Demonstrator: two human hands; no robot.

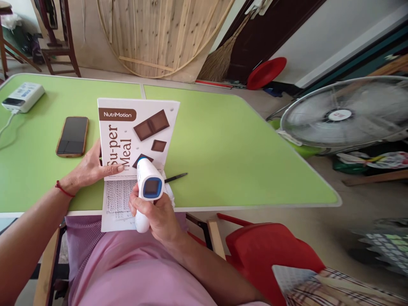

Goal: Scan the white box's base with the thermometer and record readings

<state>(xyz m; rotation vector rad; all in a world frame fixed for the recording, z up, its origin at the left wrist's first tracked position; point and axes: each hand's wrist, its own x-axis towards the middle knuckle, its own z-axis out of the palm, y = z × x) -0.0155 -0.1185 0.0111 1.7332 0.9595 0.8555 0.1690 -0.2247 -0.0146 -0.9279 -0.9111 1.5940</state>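
My left hand (pixel 92 166) grips the lower left edge of a white box (pixel 153 110) printed "NutriMotion Su-per Meal" with chocolate pieces, its thumb across the front. The box stands upright on the table's near side. In my right hand (pixel 159 214) is a white and blue infrared thermometer (pixel 145 174), its fingers wrapped round the handle. The thermometer's front end points at the box's lower part, and its small screen, facing me, looks dark. Handwritten papers (pixel 119 204) lie under and in front of the box, reaching over the table edge. A black pen (pixel 176 177) rests beside them.
On the green table (pixel 229 148), a phone (pixel 72 136) lies left of the box. Further left is a white power bank (pixel 24 97) with a cable. A large fan (pixel 341 114) stands beyond the right end. A red chair (pixel 270 250) is at the near right.
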